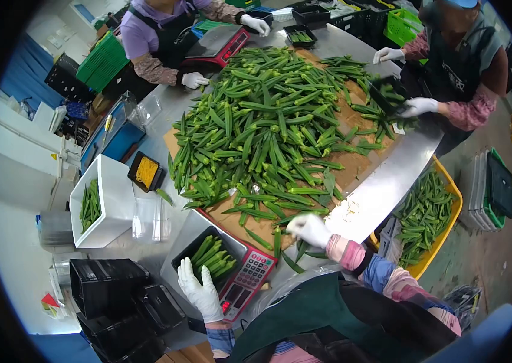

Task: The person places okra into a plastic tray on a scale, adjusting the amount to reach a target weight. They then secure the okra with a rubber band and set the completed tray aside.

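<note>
My left hand (200, 293), in a white glove, has its fingers and thumb spread at the near edge of a black tray (235, 276). Green okra pods (212, 256) lie side by side in that tray, which rests on a red digital scale (256, 270) with a steel pan. My right hand (310, 230), also gloved, is over the near edge of the okra pile (268, 121), right of the scale. Motion blurs its fingers. A few loose pods (258, 238) lie on brown cardboard (232, 225) between the scale and this hand.
A white foam box (111, 212) with okra and a small tray of yellow bands (146, 171) stand left. Black trays (108, 287) are stacked front left. A yellow crate (453, 199) of okra stands right. Two gloved co-workers (159, 36) (459, 66) work across the steel table (389, 199).
</note>
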`<state>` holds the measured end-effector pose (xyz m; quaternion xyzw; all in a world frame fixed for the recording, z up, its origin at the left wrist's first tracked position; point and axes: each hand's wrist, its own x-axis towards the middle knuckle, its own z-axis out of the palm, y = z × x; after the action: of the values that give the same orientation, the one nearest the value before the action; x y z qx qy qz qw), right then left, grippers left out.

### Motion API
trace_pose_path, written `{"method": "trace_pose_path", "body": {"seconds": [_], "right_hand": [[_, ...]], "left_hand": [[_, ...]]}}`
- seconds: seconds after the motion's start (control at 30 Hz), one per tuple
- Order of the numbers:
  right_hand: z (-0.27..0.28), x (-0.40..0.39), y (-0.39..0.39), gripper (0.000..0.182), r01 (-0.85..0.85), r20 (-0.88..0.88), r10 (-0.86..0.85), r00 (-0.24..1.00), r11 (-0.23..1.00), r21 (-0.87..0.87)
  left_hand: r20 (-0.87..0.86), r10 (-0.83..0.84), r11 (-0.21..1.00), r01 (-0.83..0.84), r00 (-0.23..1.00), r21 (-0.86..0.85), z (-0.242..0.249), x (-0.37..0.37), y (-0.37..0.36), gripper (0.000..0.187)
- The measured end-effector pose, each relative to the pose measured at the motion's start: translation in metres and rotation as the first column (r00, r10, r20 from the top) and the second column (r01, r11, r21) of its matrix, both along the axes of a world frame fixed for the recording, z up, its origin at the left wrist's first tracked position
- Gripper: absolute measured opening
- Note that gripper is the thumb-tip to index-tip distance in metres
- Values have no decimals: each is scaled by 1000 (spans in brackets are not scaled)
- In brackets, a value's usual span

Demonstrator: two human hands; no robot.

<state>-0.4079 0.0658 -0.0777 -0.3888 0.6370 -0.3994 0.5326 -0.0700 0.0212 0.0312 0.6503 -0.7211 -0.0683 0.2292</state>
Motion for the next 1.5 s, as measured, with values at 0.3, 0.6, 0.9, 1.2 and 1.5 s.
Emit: {"method": "trace_pose_path", "body": {"seconds": [0.3, 0.6, 0.9, 1.2, 1.5], "right_hand": [[-49, -201, -87, 19, 903, 121, -905, 407, 379, -203], [-30, -234, -116, 48, 746, -712, -536, 454, 665, -26], [-71, -296, -98, 18, -13, -978, -196, 78, 980, -197], [29, -309, -62, 58, 684, 178, -690, 701, 581, -442], [21, -319, -33, 49, 796, 410, -682, 606, 520, -310]], "left_hand": [[19, -24, 999, 23, 1000, 41, 4, -4, 0, 48], [38, -36, 998, 34, 999, 54, -4, 1, -2, 43], [42, -31, 996, 27, 999, 91, -1, -3, -4, 42], [74, -47, 996, 41, 996, 76, -10, 4, -7, 40], [62, -42, 997, 37, 997, 70, -1, -4, -2, 39]]}}
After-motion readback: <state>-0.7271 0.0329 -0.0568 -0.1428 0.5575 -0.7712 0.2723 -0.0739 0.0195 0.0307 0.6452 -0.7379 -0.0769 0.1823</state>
